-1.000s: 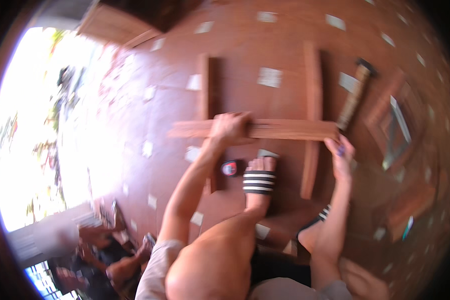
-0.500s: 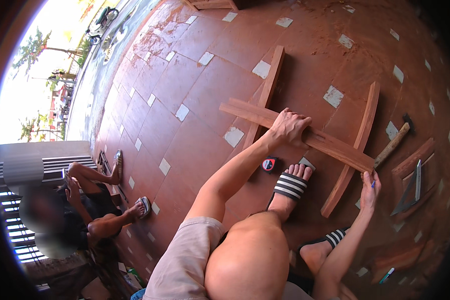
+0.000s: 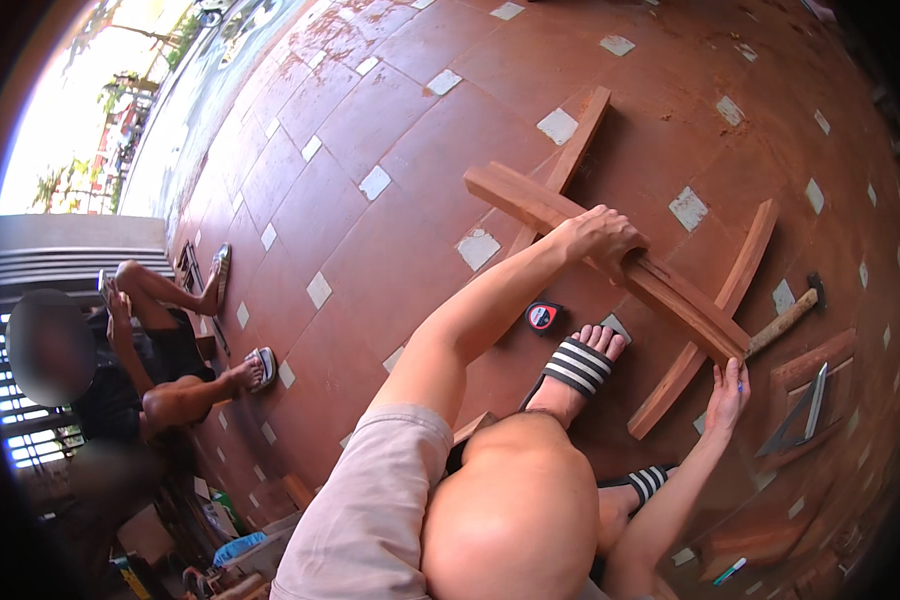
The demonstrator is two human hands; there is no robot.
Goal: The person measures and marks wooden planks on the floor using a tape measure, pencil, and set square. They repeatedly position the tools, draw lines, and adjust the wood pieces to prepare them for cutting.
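Observation:
A reddish-brown wooden beam (image 3: 685,308) with a long slot along one face lies slantwise over two loose wooden pieces, the left piece (image 3: 582,140) and the right piece (image 3: 746,260). Around the middle of the beam my left hand (image 3: 602,240) is closed, fingers wrapped over it. At the beam's near right end is my right hand (image 3: 727,400), its fingertips against the end and the fingers held together. A tiny blue spot shows between those fingers; what it belongs to is too small to tell.
A tape measure (image 3: 542,317) sits by my sandaled foot (image 3: 580,365). To the right lie a hammer (image 3: 785,322), a metal square (image 3: 802,415), a framed wooden panel (image 3: 815,370) and a marker (image 3: 730,571). Another person (image 3: 140,370) sits at the left.
The beam has turned a little in my left hand, so more of its slotted face shows. My right hand's fingers have straightened at its end. The whole view has shifted.

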